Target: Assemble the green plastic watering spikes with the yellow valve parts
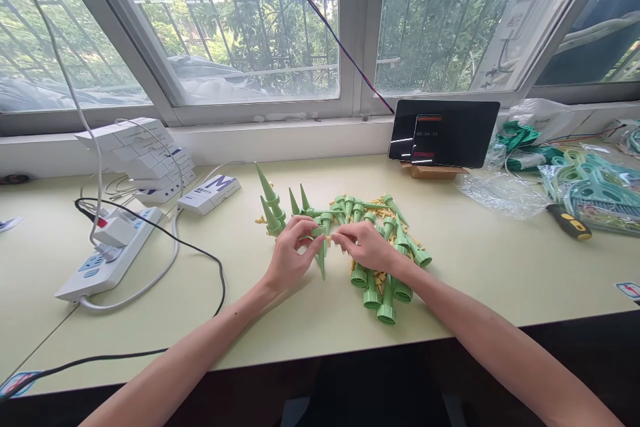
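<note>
Over the middle of the table, my left hand is closed around a green plant watering spike, its tip pointing down. My right hand pinches a small yellow valve at the side of that spike; whether it is seated in the spike I cannot tell. Beneath and beside my right hand lies a pile of green spikes with threaded caps. Small yellow valves are scattered among them, partly hidden by the hand. Several other spikes stand point-up beyond my left hand.
On the left are a power strip, a black cable, a white box and stacked boxes. A tablet leans by the window. A screwdriver and clear plastic wrapping lie right.
</note>
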Demonstrator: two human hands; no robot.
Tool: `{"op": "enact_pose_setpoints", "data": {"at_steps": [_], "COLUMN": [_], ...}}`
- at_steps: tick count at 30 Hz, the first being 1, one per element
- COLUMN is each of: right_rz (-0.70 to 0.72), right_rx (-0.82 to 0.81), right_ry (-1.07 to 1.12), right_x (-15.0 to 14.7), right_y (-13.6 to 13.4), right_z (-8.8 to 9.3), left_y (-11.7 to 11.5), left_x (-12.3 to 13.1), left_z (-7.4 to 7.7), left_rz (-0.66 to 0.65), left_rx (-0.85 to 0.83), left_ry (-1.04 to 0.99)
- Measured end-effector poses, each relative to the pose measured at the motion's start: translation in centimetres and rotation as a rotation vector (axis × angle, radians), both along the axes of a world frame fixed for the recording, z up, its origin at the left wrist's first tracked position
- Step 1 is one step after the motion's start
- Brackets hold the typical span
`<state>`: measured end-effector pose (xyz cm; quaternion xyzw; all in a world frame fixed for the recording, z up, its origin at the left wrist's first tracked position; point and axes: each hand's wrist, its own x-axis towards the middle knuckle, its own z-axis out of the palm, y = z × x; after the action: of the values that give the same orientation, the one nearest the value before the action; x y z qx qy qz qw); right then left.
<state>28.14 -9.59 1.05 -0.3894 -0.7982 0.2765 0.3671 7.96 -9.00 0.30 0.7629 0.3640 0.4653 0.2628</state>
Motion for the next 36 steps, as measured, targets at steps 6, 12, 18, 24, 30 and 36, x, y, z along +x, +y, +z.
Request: {"op": "enact_pose_setpoints", "data": {"at_steps": [6, 12, 18, 24, 30, 36], "right_rz": [0.003, -0.005, 0.01, 0.014, -0.022, -0.016], "right_rx": [-0.031, -0.035, -0.012, -0.023, -0.042, -0.025], "right_ry": [0.019, 0.07, 0.017, 0.019, 0.041, 0.056], "right_x": [-0.03, 0.0, -0.01, -0.02, -0.04, 0.0], "right_y": [-0.09, -0.21, -0.12, -0.1, -0.2, -0.19], "right_z": [0.0, 0.15, 0.11, 0.17, 0.29, 0.35], "left_y": [-0.06, 0.06, 0.0, -0.11, -0.08, -0.02], "left_x": [-0.03, -0.05, -0.04, 0.03, 0.04, -0.01], "left_z": [0.01, -0.06, 0.02, 0.17, 0.09, 0.05], "left_rz": [0.008, 0.029, 0.02, -0.007, 0.005, 0.025], "left_rx": [0.011, 0.016, 0.018, 0.03, 0.028, 0.007], "left_ry": [0.008, 0.016, 0.023, 0.025, 0.015, 0.009]}}
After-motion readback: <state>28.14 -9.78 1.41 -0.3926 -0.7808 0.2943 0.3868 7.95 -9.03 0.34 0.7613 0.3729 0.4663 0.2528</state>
